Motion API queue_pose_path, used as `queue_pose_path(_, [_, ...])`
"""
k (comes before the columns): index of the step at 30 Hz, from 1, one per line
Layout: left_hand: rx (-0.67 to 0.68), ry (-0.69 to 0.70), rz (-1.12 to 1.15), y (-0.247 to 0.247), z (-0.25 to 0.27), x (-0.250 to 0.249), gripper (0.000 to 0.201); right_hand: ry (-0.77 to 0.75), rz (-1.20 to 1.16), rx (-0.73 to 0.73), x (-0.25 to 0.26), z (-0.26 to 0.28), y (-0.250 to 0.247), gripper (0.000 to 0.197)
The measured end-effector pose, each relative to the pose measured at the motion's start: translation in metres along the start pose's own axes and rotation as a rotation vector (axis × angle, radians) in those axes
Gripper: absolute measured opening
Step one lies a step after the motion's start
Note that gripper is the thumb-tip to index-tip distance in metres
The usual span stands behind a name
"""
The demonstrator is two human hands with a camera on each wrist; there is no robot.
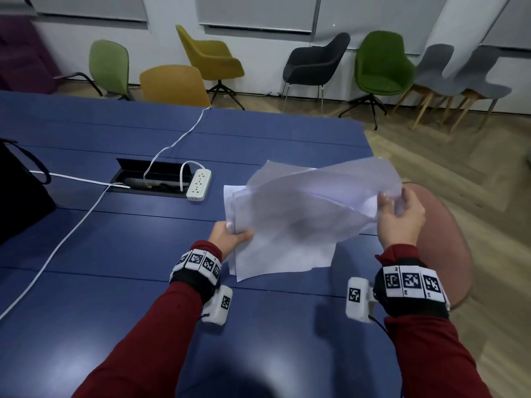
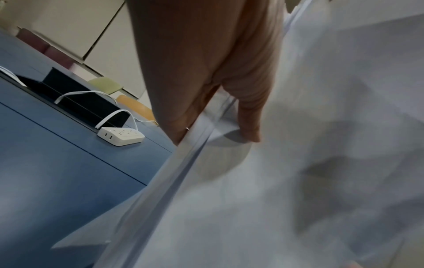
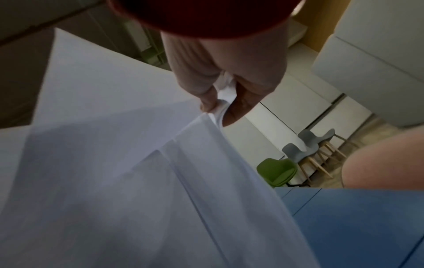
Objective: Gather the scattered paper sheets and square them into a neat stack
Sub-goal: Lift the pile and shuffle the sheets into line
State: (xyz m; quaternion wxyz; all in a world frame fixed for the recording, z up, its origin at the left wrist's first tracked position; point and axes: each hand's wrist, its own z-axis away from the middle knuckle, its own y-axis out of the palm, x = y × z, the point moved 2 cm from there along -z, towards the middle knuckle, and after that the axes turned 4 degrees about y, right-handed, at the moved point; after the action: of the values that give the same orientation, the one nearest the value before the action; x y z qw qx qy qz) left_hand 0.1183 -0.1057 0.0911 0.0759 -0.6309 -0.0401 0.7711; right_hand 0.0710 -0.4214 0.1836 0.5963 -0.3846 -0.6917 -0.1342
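1. The blue table (image 1: 115, 239) is seen beneath both arms; a white power strip (image 1: 198, 185) lies beside its cable hatch.
2. The paper sheets (image 1: 293, 222), white, loosely fanned and uneven at the edges, are held above the table's right part.
3. The sheets' left edge is pinched by the left hand (image 1: 230, 235); the right edge is gripped by the right hand (image 1: 400, 218).

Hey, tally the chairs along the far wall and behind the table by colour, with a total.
Green chairs: 2
Mustard yellow chairs: 2
Black chair: 1
Grey chairs: 2, closely nested, so the count is uncertain
Total: 7
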Motion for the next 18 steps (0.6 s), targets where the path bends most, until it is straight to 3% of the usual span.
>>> queue_pose_path(3, [-0.023,-0.011,0.032,0.000,-0.001,0.005,0.019,0.027,0.124,-0.042,-0.010,-0.001,-0.003,0.028])
queue_pose_path(7, [-0.046,-0.016,0.051,-0.004,0.000,0.012,0.014,0.117,-0.126,-0.228,-0.008,-0.013,-0.018,0.013])
queue_pose_path(11, [-0.023,-0.017,0.021,-0.009,0.003,0.013,0.014,0.144,-0.014,-0.070,-0.012,-0.016,-0.013,0.011])
queue_pose_path(13, [-0.029,-0.027,0.014,-0.017,0.003,0.018,0.012,0.196,0.074,-0.011,-0.026,-0.014,-0.010,0.026])
queue_pose_path(16, [-0.027,-0.064,0.059,-0.029,0.000,0.033,0.014,0.252,0.090,-0.023,-0.044,-0.012,-0.010,0.051])
queue_pose_path(18, [-0.047,-0.125,0.067,-0.034,0.000,0.042,0.015,0.227,0.092,-0.059,-0.038,-0.009,-0.009,0.044])
